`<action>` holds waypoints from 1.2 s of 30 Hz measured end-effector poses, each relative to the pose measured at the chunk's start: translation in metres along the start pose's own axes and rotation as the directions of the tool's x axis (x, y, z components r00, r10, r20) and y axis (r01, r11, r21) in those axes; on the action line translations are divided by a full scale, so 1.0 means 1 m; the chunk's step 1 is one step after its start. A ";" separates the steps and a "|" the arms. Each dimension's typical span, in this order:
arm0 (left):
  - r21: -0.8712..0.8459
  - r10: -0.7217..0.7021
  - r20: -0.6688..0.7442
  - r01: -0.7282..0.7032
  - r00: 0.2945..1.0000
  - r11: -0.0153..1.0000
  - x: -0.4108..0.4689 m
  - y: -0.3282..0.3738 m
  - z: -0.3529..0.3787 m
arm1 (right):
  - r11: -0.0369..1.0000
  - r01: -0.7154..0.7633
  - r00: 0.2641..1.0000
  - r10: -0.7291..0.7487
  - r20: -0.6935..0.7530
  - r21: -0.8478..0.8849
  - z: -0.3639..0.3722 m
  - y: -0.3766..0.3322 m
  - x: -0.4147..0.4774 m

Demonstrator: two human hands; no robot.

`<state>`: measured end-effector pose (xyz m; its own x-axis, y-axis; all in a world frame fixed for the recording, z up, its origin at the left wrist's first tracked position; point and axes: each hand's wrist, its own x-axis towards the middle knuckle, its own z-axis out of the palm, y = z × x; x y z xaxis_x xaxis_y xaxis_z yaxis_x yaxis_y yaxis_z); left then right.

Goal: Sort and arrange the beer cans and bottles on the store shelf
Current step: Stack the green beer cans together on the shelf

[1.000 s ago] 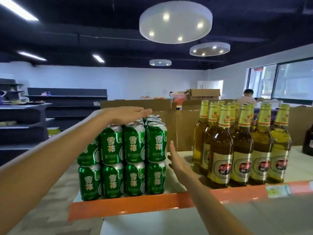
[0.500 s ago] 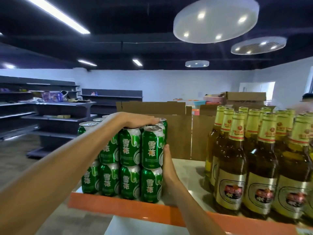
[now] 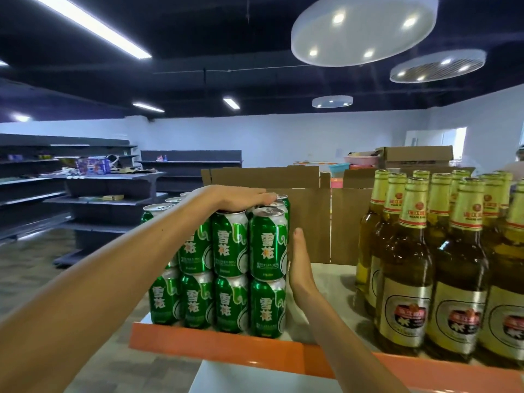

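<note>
In the head view the green cans [image 3: 232,268] stand upright, long axes vertical, labels toward the camera. They are stacked two high at the left end of the shelf [image 3: 215,346], left of the brown bottles [image 3: 411,265]. The right hand [image 3: 300,265], clear of the stack a second ago, now lies flat against its right side, fingers straight and together, while the left hand [image 3: 238,198] stays flat on top, fingers together. The cans are glossy green with white characters and silver lids.

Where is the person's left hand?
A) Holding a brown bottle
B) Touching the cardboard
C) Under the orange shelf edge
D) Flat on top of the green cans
D: the left hand lies with straight fingers on the tops of the upper green cans, while the right hand is flat against the stack's right side.
</note>
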<state>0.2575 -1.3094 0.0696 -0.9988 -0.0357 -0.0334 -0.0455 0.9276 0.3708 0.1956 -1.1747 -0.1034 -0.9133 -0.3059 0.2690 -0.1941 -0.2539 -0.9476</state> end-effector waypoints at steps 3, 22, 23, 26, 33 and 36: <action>-0.050 0.019 -0.095 -0.024 0.995 0.998 -0.013 -0.001 -0.021 | 0.998 0.065 0.995 -0.067 -0.068 -0.024 -0.003 -0.023 0.003; -0.980 -0.276 -0.051 0.004 0.960 0.197 -0.049 -0.190 0.047 | 0.997 -0.073 0.997 0.072 -0.031 -0.039 0.005 0.000 0.019; -0.980 -0.249 -0.058 -0.007 0.967 0.200 -0.047 -0.192 0.052 | 0.996 -0.084 0.996 0.083 -0.032 -0.042 0.004 0.000 0.020; -0.983 -0.174 -0.041 -0.009 0.984 0.183 -0.045 -0.196 0.057 | 0.993 -0.114 0.993 0.112 -0.040 -0.034 0.008 0.001 0.018; -0.985 -0.151 -0.042 -0.016 0.988 0.172 -0.045 -0.201 0.055 | 0.989 -0.052 0.998 0.046 -0.045 -0.137 0.015 -0.012 0.008; -0.984 -0.165 -0.052 -0.022 0.985 0.177 -0.048 -0.197 0.049 | 0.976 -0.013 1.000 0.012 -0.007 -0.217 0.018 -0.024 0.003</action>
<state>0.3150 -1.4726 -0.0476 -0.9772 -0.2075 -0.0461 -0.0035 -0.2013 0.9795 0.2041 -1.1855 -0.0767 -0.9179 -0.3024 0.2568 -0.2556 -0.0445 -0.9658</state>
